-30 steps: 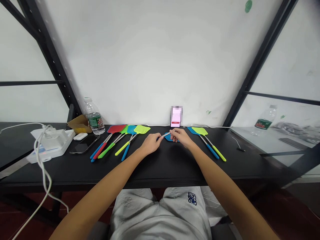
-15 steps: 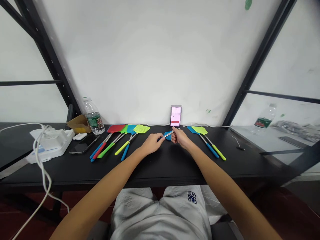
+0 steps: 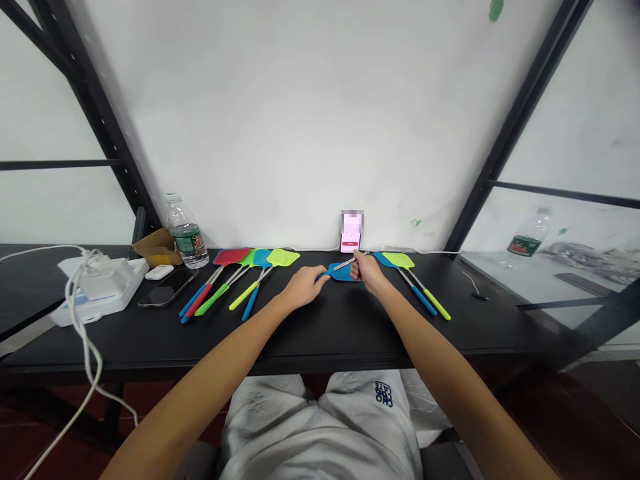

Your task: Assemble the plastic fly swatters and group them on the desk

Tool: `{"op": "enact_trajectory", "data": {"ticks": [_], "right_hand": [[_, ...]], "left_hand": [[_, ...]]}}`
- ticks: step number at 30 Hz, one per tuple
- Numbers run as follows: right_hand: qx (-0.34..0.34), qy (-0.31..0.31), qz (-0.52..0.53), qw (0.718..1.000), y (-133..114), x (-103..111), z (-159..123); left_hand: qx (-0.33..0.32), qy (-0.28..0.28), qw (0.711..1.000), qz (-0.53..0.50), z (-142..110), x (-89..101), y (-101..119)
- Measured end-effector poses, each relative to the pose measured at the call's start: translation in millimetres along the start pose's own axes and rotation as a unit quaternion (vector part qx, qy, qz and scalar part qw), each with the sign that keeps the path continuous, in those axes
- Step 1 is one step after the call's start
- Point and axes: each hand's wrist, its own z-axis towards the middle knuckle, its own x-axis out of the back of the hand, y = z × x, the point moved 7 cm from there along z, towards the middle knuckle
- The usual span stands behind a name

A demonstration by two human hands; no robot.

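Note:
Between my hands is a blue fly swatter (image 3: 344, 272) with a perforated head and a thin silver rod running up to the right. My left hand (image 3: 304, 285) pinches its blue part at the left end. The fingers of my right hand (image 3: 371, 273) are closed around the rod, covering part of the head's right side. To the left lie several fly swatters, among them a red one (image 3: 234, 257), a blue one (image 3: 262, 257) and a yellow-green one (image 3: 283, 257). On the right rest another yellow-green fly swatter (image 3: 399, 261) and a blue one (image 3: 424, 300).
A lit phone (image 3: 351, 241) leans on the wall behind my hands. Leftward stand a water bottle (image 3: 189, 240), a cardboard box (image 3: 157, 248), a dark phone (image 3: 169, 289), a white case (image 3: 159, 272) and a white power strip (image 3: 103, 300) with cables. A short cable (image 3: 479, 296) lies right.
My right hand has shifted a little to the right along the swatter, and more of its blue head shows between my hands. My left hand stays nearly where it was.

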Motion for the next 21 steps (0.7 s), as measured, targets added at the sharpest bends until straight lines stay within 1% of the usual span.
{"op": "enact_trajectory", "data": {"ticks": [4, 8, 11, 13, 15, 17, 21], "right_hand": [[0.006, 0.027, 0.013, 1.000, -5.3, 9.3, 2.3], [0.022, 0.090, 0.053, 0.994, -14.6, 32.8, 6.6], [0.014, 0.139, 0.070, 0.988, -19.5, 50.8, 7.4], [0.009, 0.159, 0.072, 0.985, -22.0, 58.0, 6.5], [0.002, 0.165, 0.068, 0.984, -22.5, 60.1, 5.5], [-0.006, 0.159, 0.054, 0.986, -20.4, 57.8, 4.9], [-0.008, 0.121, 0.006, 0.993, -13.0, 44.7, 4.3]], "left_hand": [[0.020, -0.009, 1.000, 0.011, 0.2, 1.5, -1.8], [0.043, -0.008, 0.999, 0.032, 0.0, 3.6, -6.0], [0.081, -0.002, 0.994, 0.073, -0.3, 4.3, -12.8], [0.116, -0.001, 0.987, 0.109, -0.8, 4.6, -19.5], [0.148, -0.004, 0.979, 0.138, -1.6, 4.8, -26.5], [0.169, -0.014, 0.973, 0.156, -2.4, 4.5, -32.3], [0.191, -0.041, 0.966, 0.167, -3.9, 2.8, -39.7]]}}
